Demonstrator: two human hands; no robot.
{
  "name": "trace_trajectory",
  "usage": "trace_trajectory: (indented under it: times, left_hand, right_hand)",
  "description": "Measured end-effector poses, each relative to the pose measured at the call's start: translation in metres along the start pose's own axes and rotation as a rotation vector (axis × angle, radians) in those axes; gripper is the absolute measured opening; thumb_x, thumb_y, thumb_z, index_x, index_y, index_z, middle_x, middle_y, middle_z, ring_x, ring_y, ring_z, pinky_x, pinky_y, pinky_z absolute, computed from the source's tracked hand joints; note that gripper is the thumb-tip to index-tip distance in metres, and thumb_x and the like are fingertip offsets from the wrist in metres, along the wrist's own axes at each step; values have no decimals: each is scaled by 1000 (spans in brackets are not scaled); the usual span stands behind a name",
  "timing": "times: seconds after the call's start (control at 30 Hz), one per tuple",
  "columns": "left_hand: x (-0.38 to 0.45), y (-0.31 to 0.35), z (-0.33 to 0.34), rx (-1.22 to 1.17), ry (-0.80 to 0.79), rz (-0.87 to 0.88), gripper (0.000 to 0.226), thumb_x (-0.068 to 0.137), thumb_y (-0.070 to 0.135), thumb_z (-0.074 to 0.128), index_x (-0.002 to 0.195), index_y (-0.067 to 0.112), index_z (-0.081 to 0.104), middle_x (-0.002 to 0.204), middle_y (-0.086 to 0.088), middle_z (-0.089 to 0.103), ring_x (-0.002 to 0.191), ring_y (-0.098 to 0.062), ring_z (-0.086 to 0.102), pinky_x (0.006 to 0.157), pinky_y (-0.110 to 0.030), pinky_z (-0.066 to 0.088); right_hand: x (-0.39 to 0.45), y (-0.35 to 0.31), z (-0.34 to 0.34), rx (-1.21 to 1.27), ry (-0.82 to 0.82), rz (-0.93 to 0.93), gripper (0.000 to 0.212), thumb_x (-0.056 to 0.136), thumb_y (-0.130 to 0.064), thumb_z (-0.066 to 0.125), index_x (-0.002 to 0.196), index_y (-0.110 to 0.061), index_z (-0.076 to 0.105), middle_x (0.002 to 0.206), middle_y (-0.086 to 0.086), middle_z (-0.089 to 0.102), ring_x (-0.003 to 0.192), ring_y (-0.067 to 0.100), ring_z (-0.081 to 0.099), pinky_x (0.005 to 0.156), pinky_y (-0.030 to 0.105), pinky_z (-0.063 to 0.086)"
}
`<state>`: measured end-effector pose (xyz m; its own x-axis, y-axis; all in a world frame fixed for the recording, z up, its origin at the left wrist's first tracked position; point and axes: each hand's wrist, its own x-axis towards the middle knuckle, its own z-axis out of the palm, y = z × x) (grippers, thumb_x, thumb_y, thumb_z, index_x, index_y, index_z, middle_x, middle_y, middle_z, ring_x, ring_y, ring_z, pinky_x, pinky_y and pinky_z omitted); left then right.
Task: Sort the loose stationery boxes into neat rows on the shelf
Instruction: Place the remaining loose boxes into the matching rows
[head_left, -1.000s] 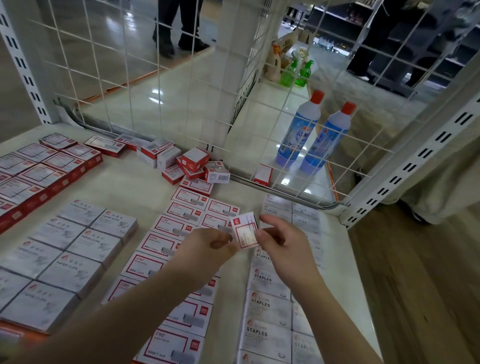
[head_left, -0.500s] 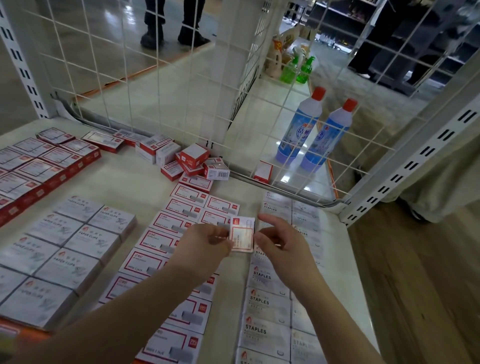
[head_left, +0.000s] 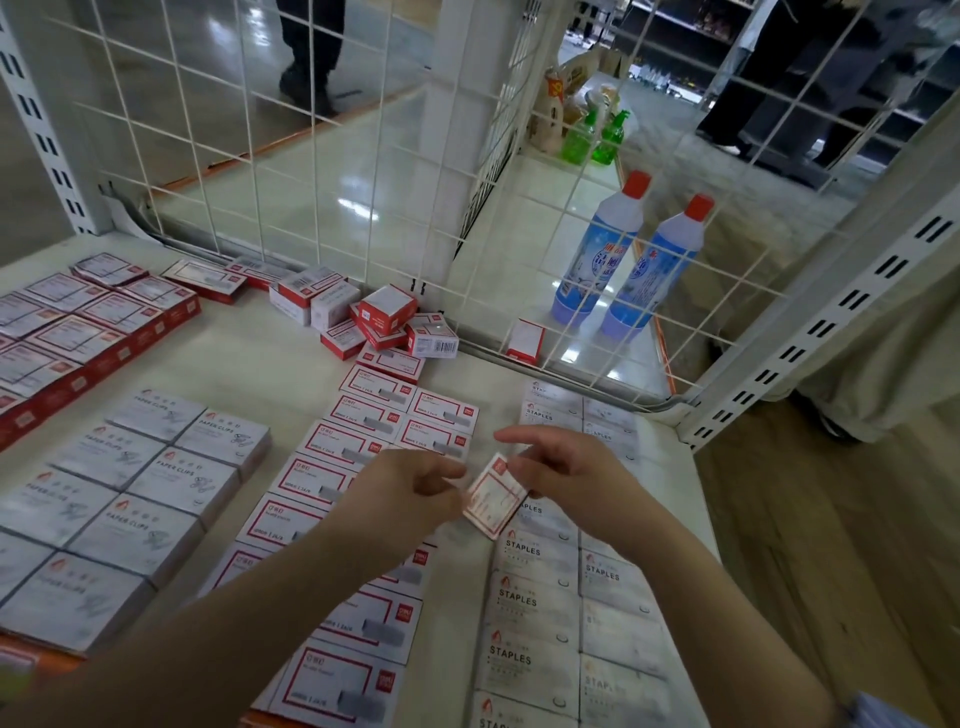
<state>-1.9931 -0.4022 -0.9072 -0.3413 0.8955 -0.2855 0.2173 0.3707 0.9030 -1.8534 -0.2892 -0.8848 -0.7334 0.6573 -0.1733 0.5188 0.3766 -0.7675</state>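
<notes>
A small white box with a red border (head_left: 492, 500) is held low over the shelf (head_left: 270, 364), tilted, between two rows. My left hand (head_left: 410, 488) pinches its left edge. My right hand (head_left: 566, 467) touches its right edge, the index finger stretched out straight. Left of the box lie red-bordered staple boxes (head_left: 363, 415) in two neat columns. To its right run grey boxes marked STAPLES (head_left: 535, 603). A loose heap of red and white boxes (head_left: 384, 322) sits by the wire grid at the back.
Grey PAPER CLIPS boxes (head_left: 150, 478) and red boxes (head_left: 78, 332) fill the left. One small box (head_left: 525, 340) leans on the wire grid (head_left: 363, 171). Behind it stand two blue bottles (head_left: 597, 254). A white upright (head_left: 810, 332) marks the shelf's right end.
The small box has come down from upright in front of me to low over the shelf and now lies tilted. Both hands followed it down and slightly right.
</notes>
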Motion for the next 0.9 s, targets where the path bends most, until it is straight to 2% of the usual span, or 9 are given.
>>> trace_trajectory:
  times: [0.03,0.17,0.3,0.37,0.43,0.53,0.67,0.73,0.9]
  left_hand:
    - [0,0,0,-31,16,-12,35,90,17,57,125,18,56,92,10,66,86,-5,62,70,-13,48]
    - [-2,1,3,-62,115,-28,37,93,22,54,129,20,53,99,10,66,84,-6,61,59,-8,43]
    - [-3,2,9,-103,143,-32,32,94,21,51,125,18,57,89,12,61,84,-8,58,69,-11,46]
    - [-2,3,8,-112,176,-36,32,94,20,51,126,17,57,93,6,62,82,-8,58,61,-9,46]
    - [-2,3,6,-120,214,-45,33,93,18,52,126,15,57,102,1,63,82,-9,58,52,-5,45]
    - [-2,4,3,-162,248,-44,31,93,14,52,124,13,58,100,1,61,78,-8,57,49,-2,45]
    - [-3,5,1,-143,268,-14,30,93,10,51,122,13,58,99,2,60,72,-5,53,49,-1,43]
    - [-3,4,1,-119,280,-6,31,93,9,51,123,14,58,104,1,60,77,-5,54,55,-2,44]
    - [-2,0,2,-31,274,-14,33,93,12,51,125,17,56,119,-1,61,105,-14,57,90,-25,46]
  right_hand:
    - [-1,0,2,14,20,-5,26,92,-21,53,105,-44,55,89,-4,68,85,23,64,79,34,55]
    - [-3,0,12,76,171,-11,29,97,-17,45,113,-40,50,95,-1,63,87,13,59,78,24,51]
    - [-4,-3,27,167,271,-1,28,97,-15,44,100,-41,53,86,-7,61,75,10,56,70,24,50]
    - [-6,-4,31,253,279,-1,29,96,-12,45,96,-39,55,82,-8,61,69,5,57,64,21,50]
    - [-10,-5,32,317,256,10,28,95,-13,47,97,-39,56,85,-8,64,72,3,61,67,17,52]
    - [-15,0,33,274,198,17,32,90,-15,56,104,-44,55,94,-5,65,84,8,63,75,20,54]
    - [-18,5,35,245,198,10,42,82,-6,66,109,-37,56,99,-3,65,85,5,62,75,17,53]
    - [-18,6,37,231,214,-6,45,79,-2,67,107,-35,57,98,-3,65,84,4,63,77,18,52]
    - [-19,7,42,151,258,-43,48,77,-5,71,102,-42,54,94,-9,64,83,1,62,77,14,51]
